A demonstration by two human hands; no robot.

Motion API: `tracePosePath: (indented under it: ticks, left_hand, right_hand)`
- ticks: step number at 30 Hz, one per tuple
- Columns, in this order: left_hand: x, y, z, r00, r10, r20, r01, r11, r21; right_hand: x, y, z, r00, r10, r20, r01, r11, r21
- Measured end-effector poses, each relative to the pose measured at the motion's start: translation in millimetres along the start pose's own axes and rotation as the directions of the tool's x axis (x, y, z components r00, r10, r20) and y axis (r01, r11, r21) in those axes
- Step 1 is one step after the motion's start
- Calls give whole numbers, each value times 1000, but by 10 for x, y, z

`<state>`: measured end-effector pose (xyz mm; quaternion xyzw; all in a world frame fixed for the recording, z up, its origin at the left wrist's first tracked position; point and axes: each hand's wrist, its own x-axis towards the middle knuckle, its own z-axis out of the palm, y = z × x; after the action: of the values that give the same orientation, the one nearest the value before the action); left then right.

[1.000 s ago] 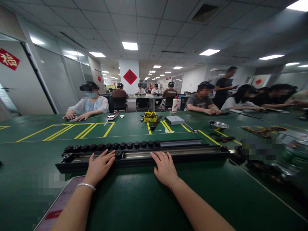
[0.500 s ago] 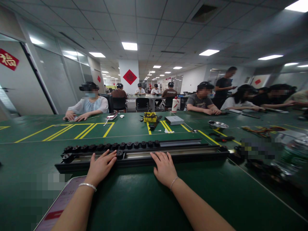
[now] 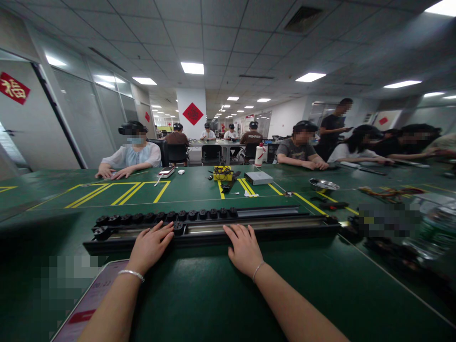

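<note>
A long black rail [image 3: 270,230] with a shiny channel lies lengthwise across the green table before me. My left hand [image 3: 150,246] rests on its left half, fingers spread, fingertips beside a black round socket-like module [image 3: 178,228] seated in the channel. Another such module [image 3: 102,232] sits near the left end. My right hand [image 3: 245,251] lies on the rail right of the middle, fingers stretched out and apart. Behind runs a second black rail [image 3: 267,212], with a row of several round modules [image 3: 159,216] along its left part. Neither hand grips anything.
A phone [image 3: 89,299] lies under my left forearm. Farther back are a yellow box with cables [image 3: 223,173], a grey box [image 3: 259,178], a metal bowl [image 3: 323,185] and a white bottle [image 3: 259,155]. A plastic bottle [image 3: 440,225] is at right. People sit across the table.
</note>
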<state>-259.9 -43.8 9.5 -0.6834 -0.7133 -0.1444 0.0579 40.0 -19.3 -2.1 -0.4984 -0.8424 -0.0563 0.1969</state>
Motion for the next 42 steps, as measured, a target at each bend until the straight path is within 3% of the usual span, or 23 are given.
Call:
tracePosePath:
  ticks: [7,17,24,42]
  left_hand:
    - [5,17,-18,1000,12,4,-12,1000,-17]
    - [43,22,18,985,67,-158,-69,998,-5]
    - [24,59,26,998,23,-63,-24,1000,-15]
    - [12,95,-3,1000,-12,-22,12,1000,-13]
  right_hand:
    - [0,4,6,1000,-3,-7,3,1000,5]
    - [-1,-2,5,1000,-8,-26,8,1000,26]
    - [-2,-12,-9,1000,-6,-6,5,1000,-5]
    - [-4,-3,0,1000,-6,-27,7,999,42]
